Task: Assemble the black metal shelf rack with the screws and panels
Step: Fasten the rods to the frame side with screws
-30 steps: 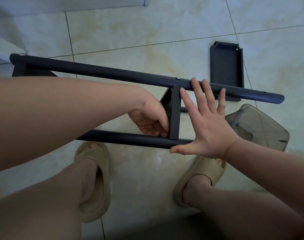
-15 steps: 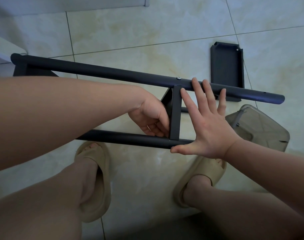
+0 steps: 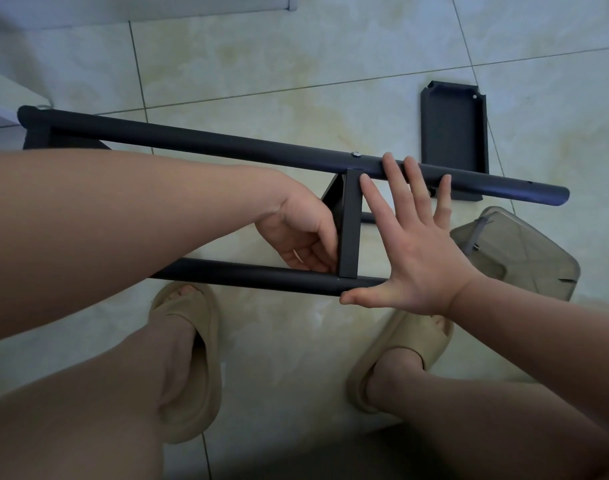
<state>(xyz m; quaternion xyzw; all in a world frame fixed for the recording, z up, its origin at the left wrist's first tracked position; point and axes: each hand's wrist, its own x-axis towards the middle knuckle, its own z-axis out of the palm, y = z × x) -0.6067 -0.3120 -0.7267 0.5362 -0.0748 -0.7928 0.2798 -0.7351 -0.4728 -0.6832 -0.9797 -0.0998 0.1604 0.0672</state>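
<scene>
2 hands flank the panel [image 3: 349, 233]: left hand [image 3: 296, 233] grips its edge, right hand [image 3: 413, 251] presses flat, fingers spread.

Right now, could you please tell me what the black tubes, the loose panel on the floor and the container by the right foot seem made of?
Black tubes: likely metal, matte coating with a soft sheen. Loose panel: likely folded sheet metal, same matte black, thin upturned edges. Container: probably smoky translucent plastic; inner shapes show through.
</scene>
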